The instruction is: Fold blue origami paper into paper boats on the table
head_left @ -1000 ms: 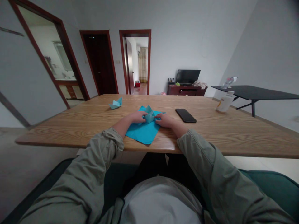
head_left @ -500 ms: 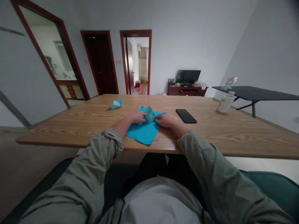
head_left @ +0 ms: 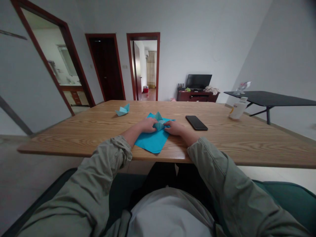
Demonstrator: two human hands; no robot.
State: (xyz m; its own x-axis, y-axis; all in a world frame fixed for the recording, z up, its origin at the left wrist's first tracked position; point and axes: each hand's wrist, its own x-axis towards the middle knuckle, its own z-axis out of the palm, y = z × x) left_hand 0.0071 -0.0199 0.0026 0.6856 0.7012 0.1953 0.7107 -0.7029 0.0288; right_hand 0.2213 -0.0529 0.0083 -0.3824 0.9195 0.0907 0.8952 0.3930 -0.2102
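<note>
Folded paper model (head_left: pixel 159 126), light blue with a raised point at its far side, sits between the person's two hands over the far part of a brighter blue sheet (head_left: pixel 151 144) on the wooden table (head_left: pixel 81 138). The left hand (head_left: pixel 148 125) is at its left side, thumb and fingers apparently pinching that edge; the right hand (head_left: pixel 174 127) is at its right side, fingertips gathered on the right corner in what looks like a light grasp. How the fingers sit underneath is hidden, so I cannot tell how firm either grip is.

Holding it from opposite sides likely lets each hand steady the paper against the other, and staying low over the table probably gives thin folds some support. The sheet lies flat beneath, one corner toward the near edge of the table; it may serve as a work surface, though that is only a judgement.

Relative to the hands, the model is just right of the left fingertips and just left of the right ones, touching both. Farther off to the left stands a second folded piece (head_left: pixel 122 110), apart from both hands, perhaps set there to leave room. A dark phone (head_left: pixel 196 122) lies right of the right hand, and a white bottle (head_left: pixel 237 110) stands well beyond it, near the table's far right side
</note>
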